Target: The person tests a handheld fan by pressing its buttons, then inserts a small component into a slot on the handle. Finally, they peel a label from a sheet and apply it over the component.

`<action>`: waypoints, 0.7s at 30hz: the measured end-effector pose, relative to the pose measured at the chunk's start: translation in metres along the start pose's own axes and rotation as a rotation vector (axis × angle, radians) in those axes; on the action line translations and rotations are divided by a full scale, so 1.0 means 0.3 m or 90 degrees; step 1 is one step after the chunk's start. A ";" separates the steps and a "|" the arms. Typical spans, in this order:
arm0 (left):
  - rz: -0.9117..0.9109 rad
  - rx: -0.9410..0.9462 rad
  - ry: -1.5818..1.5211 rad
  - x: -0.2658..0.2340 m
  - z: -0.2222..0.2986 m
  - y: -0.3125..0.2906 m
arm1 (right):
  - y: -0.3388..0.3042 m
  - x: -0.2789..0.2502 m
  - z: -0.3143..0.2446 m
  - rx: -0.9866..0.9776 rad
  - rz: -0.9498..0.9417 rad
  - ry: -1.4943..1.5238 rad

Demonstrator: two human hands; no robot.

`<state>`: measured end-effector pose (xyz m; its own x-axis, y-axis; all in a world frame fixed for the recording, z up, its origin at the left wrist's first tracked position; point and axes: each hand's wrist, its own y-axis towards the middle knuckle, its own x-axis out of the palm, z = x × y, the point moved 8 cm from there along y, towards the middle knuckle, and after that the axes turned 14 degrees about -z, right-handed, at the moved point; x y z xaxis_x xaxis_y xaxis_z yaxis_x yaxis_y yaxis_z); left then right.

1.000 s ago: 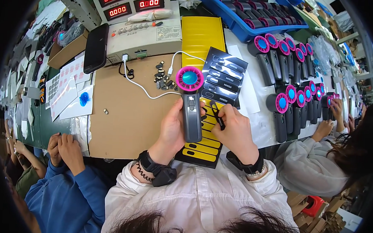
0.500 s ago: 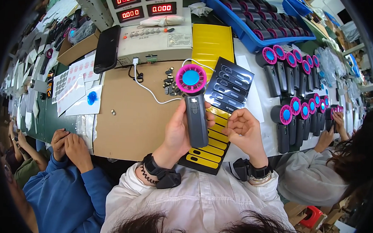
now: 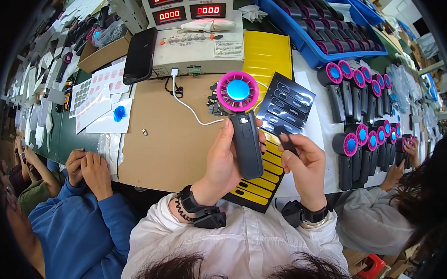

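My left hand (image 3: 220,162) is wrapped round the dark grey handle of a handheld fan (image 3: 249,153), whose round head is pink with a shiny blue centre. A small light glows near the top of the handle. Between the thumb and fingers of my right hand (image 3: 307,163) is a black sticker (image 3: 289,145), held just right of the fan. Below both hands lies a sticker sheet (image 3: 288,100): its upper part carries black stickers with oval cut-outs, and its lower part shows bare yellow strips. A white cable (image 3: 197,119) runs towards the fan; its far end is hidden behind the fan.
A power tester (image 3: 197,48) with red displays stands at the back, a black phone (image 3: 140,56) leaning on it. Finished-looking fans (image 3: 350,145) stand in rows at right; a blue crate (image 3: 307,53) holds more. Co-workers' hands (image 3: 90,171) rest at left, others (image 3: 397,169) at right.
My right hand has come up with a black sticker now plainly visible in its fingers. The fan has tilted slightly, and the whole view has shifted a little.
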<state>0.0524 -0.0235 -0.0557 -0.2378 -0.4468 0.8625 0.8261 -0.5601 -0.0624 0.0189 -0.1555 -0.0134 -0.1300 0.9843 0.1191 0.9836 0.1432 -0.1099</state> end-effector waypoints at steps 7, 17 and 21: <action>0.011 -0.010 -0.013 -0.014 -0.008 0.004 | 0.009 0.000 0.063 0.045 0.007 0.193; 0.004 0.014 0.004 -0.015 0.000 0.012 | -0.005 0.016 0.030 0.057 -0.021 0.096; -0.046 0.036 -0.012 0.007 0.010 0.024 | 0.004 0.015 0.026 0.026 -0.036 0.018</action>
<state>0.0593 -0.0264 -0.0528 -0.2885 -0.3924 0.8733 0.8347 -0.5499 0.0287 0.0184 -0.1500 -0.0206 -0.1808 0.9715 0.1536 0.9687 0.2029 -0.1430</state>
